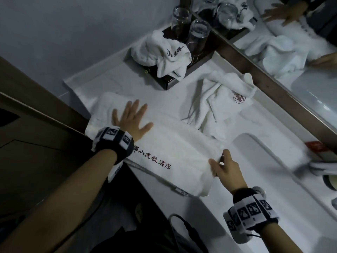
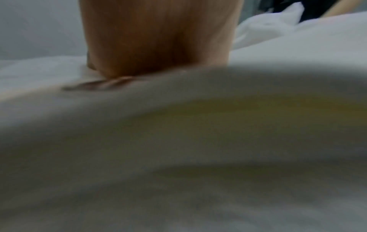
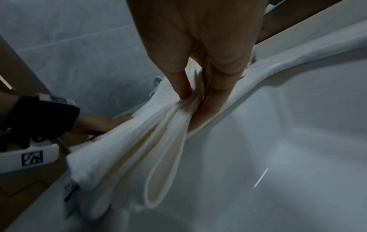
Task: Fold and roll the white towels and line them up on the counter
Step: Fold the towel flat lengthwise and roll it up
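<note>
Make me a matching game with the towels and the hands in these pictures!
Things:
1. long towel with writing
2. left hand
3. right hand
4. crumpled towel

States:
A. pinches the long towel's end
B. heaped on the dark tray by the glasses
C. folded, lying along the counter
D. pressed flat, fingers spread

Pairs: 1-C, 2-D, 3-A, 4-B

The white counter (image 1: 109, 73) carries a folded towel (image 1: 164, 143), a crumpled towel (image 1: 224, 105) and a dark tray (image 1: 169, 77).
</note>
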A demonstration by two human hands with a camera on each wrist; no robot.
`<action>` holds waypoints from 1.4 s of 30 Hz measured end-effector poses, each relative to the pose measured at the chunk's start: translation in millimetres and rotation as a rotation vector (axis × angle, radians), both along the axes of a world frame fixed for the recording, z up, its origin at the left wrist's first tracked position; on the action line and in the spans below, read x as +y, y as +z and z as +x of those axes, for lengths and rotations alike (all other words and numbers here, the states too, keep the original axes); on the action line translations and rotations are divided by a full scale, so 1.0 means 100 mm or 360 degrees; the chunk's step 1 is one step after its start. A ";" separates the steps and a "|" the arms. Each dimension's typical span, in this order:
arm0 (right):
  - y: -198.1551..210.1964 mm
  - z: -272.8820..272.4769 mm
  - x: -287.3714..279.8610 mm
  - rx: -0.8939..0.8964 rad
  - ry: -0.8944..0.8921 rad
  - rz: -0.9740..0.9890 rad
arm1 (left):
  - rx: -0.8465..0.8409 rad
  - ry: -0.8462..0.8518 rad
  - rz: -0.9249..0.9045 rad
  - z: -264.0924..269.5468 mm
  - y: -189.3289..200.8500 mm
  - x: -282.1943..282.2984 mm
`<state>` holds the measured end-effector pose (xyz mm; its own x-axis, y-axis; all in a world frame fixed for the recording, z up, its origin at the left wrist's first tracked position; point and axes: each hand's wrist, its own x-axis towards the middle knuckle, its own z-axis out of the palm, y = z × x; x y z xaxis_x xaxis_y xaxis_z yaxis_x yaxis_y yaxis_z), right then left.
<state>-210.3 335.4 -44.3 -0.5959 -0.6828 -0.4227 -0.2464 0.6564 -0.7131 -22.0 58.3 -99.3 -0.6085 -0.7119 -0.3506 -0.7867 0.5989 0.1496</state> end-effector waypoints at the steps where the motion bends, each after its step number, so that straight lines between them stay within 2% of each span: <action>1: 0.00 0.01 0.00 0.0023 0.0004 0.0026 | -0.0015 0.0041 -0.0002 0.06 0.01 -0.09; 5: 0.02 0.02 -0.03 0.0078 -0.0040 0.0112 | 0.0041 0.0030 0.0030 0.14 0.13 -0.23; 8: 0.16 0.07 -0.15 0.0454 -0.0093 -0.0121 | 0.0204 0.0061 0.0042 0.24 0.18 -0.13; 10: 0.28 0.13 -0.35 0.0687 0.0029 -0.0227 | 0.0318 0.0268 0.0071 0.36 0.18 -0.11; 12: 0.37 0.23 -0.60 0.0771 0.0241 -0.0274 | 0.0459 0.0676 0.0132 0.49 0.22 -0.22; 14: 0.40 0.38 -0.89 0.0672 0.0456 -0.0336 | 0.0637 0.1032 0.0235 0.59 0.28 -0.42; 15: 0.39 0.47 -1.04 0.0584 0.0575 -0.0348 | 0.0708 0.1081 0.0280 0.62 0.32 -0.51; 18: 0.22 0.75 -1.46 0.0417 0.0866 -0.0289 | 0.0773 0.0971 0.0281 0.67 0.39 -0.67; 21: -0.02 0.94 -1.72 0.0550 0.1037 -0.0105 | 0.0864 0.0941 0.0345 0.67 0.44 -0.76; 23: -0.16 0.99 -1.78 0.0683 0.1121 0.0086 | 0.1004 0.1017 0.0562 0.67 0.49 -0.79; 25: -0.25 1.00 -1.79 0.0711 0.1165 0.0154 | 0.1151 0.1101 0.0814 0.63 0.54 -0.84; 27: -0.28 0.99 -1.77 0.0712 0.1191 0.0135 | 0.1194 0.1122 0.0905 0.56 0.60 -0.88; 30: -0.28 0.97 -1.74 0.0722 0.1205 0.0116 | 0.1116 0.1201 0.1025 0.44 0.67 -0.99; 33: -0.29 0.97 -1.72 0.0727 0.1207 0.0115 | 0.1006 0.1339 0.1278 0.40 0.73 -1.03; 35: -0.31 0.95 -1.71 0.0714 0.1202 0.0099 | 0.1075 0.1321 0.1368 0.40 0.69 -1.05; 37: -0.33 0.94 -1.68 0.0713 0.1202 0.0088 | 0.1310 0.1367 0.1376 0.42 0.63 -1.07; 39: -0.35 0.92 -1.66 0.0721 0.1213 0.0083 | 0.1462 0.1440 0.1263 0.45 0.56 -1.09; 42: -0.35 0.89 -1.64 0.0693 0.1229 0.0078 | 0.1456 0.1548 0.1066 0.45 0.43 -1.14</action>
